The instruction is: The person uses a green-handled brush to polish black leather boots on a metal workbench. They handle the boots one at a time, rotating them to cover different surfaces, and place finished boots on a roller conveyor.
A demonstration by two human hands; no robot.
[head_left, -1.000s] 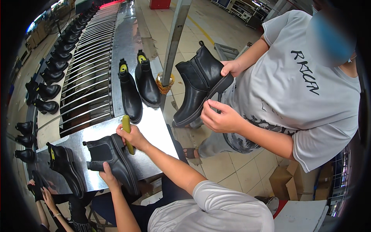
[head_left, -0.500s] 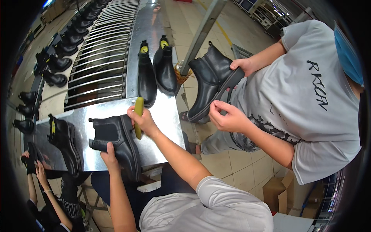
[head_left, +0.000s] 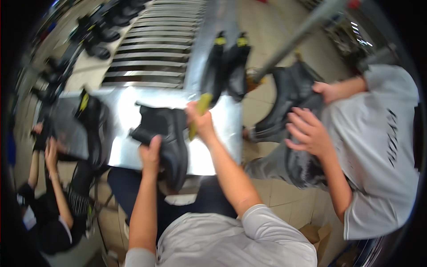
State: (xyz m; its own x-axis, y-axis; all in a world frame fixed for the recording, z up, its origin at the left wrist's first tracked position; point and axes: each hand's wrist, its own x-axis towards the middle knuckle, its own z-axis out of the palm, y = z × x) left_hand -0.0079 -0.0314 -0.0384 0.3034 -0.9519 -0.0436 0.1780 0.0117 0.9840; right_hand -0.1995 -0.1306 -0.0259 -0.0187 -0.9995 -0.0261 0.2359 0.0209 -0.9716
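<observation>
The black leather ankle boot (head_left: 167, 135) lies on the shiny metal desk (head_left: 122, 113), near its front edge, with its sole end hanging towards the person's lap. The left hand (head_left: 150, 153) has its grip clenched on the boot's near side, fingers wrapped over the upper. The right hand (head_left: 200, 121) is closed around a yellow-green stick-shaped tool (head_left: 199, 113), which slants upward from the fist and lies just beside the boot's shaft; whether its lower tip touches the leather cannot be told through the blur.

Behind the right hand, a pair of black boots with yellow insole tags (head_left: 227, 66) stands upright at the far edge of the desk, the two touching each other. Beyond them runs a slatted metal conveyor (head_left: 147, 49), and more dark boots (head_left: 95, 33) line its left side.

To the right, a seated co-worker in a grey T-shirt (head_left: 378, 155) holds another black ankle boot (head_left: 289, 104) with both hands, one on the shaft and one spread over the toe area. At the left edge of the desk, a further black boot with a yellow tag (head_left: 91, 129) stands beside a dark flat sheet (head_left: 64, 131), and a second co-worker's hands (head_left: 49, 149) rest near it.
</observation>
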